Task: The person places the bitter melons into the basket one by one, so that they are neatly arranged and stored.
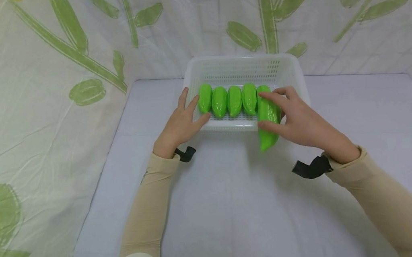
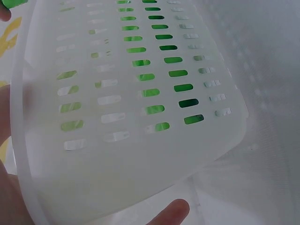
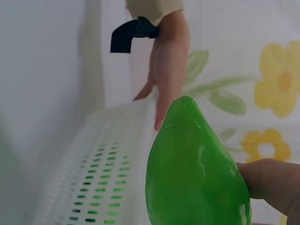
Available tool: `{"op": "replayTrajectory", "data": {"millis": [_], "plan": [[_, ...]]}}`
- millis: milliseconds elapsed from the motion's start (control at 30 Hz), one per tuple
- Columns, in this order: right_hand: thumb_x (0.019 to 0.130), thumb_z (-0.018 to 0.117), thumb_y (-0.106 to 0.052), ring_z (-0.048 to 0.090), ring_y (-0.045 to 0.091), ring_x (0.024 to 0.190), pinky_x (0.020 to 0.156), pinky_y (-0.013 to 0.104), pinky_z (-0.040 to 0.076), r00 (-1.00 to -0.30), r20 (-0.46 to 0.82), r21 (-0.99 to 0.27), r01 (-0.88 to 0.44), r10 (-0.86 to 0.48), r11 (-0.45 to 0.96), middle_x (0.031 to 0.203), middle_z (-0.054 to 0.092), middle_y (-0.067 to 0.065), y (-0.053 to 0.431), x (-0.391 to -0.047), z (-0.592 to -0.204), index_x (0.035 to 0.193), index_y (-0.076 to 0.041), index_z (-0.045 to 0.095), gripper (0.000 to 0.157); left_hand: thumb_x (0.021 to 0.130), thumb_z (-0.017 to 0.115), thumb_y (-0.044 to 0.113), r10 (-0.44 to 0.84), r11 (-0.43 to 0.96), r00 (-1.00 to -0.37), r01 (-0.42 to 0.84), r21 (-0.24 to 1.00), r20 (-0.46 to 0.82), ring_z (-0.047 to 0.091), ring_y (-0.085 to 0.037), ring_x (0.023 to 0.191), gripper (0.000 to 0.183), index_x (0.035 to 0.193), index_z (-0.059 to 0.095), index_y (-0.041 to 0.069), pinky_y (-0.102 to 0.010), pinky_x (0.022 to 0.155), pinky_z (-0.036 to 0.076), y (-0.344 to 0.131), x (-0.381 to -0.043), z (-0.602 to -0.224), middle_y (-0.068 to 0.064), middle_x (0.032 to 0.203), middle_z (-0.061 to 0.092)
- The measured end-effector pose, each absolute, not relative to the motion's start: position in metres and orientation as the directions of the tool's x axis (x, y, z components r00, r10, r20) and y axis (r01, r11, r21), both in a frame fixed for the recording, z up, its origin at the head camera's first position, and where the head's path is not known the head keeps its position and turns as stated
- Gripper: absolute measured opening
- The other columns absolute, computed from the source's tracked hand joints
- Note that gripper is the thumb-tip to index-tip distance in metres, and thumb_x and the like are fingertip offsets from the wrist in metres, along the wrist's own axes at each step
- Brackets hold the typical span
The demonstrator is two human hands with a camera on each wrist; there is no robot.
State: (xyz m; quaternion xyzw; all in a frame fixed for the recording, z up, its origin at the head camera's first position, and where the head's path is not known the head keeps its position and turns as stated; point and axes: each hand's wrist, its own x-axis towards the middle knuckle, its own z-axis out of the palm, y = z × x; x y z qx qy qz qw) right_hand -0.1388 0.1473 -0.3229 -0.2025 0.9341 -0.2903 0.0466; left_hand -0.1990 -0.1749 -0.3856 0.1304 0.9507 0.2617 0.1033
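Several glossy green papayas lie side by side in a white perforated plastic basket. At the basket's right front, my right hand pinches a green papaya between thumb and fingers. Its narrow end points toward me and reaches past the front rim. The right wrist view shows this papaya close up, beside the basket wall. My left hand is at the basket's left front corner, fingers spread and mostly straight, touching the rim. From the left wrist, its thumb shows outside the wall.
The basket stands at the back of a table with a pale cloth. Behind and to the left hangs a curtain printed with green leaves. A black strap piece sticks out from my right wrist, another from my left.
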Motion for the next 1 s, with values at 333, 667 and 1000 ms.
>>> {"op": "replayTrajectory", "data": {"millis": [333,667,1000], "plan": [[0.099,0.071,-0.044,0.058,0.031,0.091,0.08,0.046,0.048,-0.93,-0.013,-0.513,-0.308,-0.366,0.801,0.154,0.031,0.03,0.162,-0.172,-0.315,0.164,-0.017,0.034,0.08,0.104,0.046,0.062,0.294,0.831,-0.946,0.183,0.525,-0.136,0.048,-0.048,0.14,0.083,0.169,0.019,0.017,-0.058,0.118,0.038,-0.175,-0.2,-0.386,0.001,0.175,-0.016],[0.1,0.066,-0.047,0.057,0.044,0.108,0.091,0.062,0.047,-0.941,-0.093,-0.49,-0.24,-0.324,0.838,0.157,0.027,0.034,0.169,-0.204,-0.31,0.167,-0.015,0.026,0.085,0.104,0.046,0.062,0.294,0.834,-0.946,0.184,0.52,-0.136,0.045,-0.048,0.143,0.084,0.169,0.019,0.017,-0.058,0.119,0.037,-0.175,-0.2,-0.387,0.001,0.175,-0.017],[0.101,0.064,-0.044,0.03,0.055,0.145,0.109,0.074,0.035,-0.935,-0.197,-0.389,-0.202,-0.296,0.899,0.159,0.022,0.04,0.175,-0.241,-0.315,0.165,-0.004,0.025,0.085,0.105,0.046,0.061,0.299,0.833,-0.945,0.19,0.52,-0.133,0.043,-0.047,0.145,0.083,0.169,0.018,0.016,-0.057,0.119,0.036,-0.174,-0.2,-0.387,-0.001,0.175,-0.017]]}}
